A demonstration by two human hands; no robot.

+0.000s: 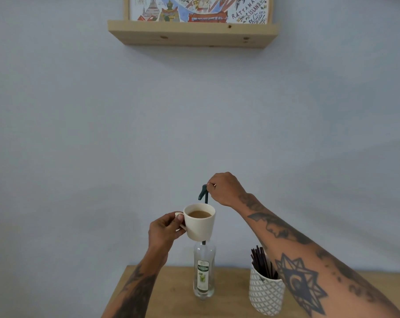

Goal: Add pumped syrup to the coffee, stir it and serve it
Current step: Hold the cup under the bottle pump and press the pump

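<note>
A clear syrup bottle [204, 271] with a green-and-white label stands on the wooden table [171, 292]. A dark green pump [203, 192] rises from its neck, the spout pointing left and down. My right hand [225, 188] is closed on the pump's top. My left hand [165, 228] holds a cream cup [200, 222] by its handle, lifted in front of the pump stem, just under the spout. Light brown coffee [199, 214] fills the cup. The cup hides the bottle's neck.
A white patterned holder [264, 292] with several dark stir sticks [260, 260] stands right of the bottle, partly behind my right forearm. A wooden shelf [192, 34] with a picture hangs high on the wall. The table's left edge runs near my left forearm.
</note>
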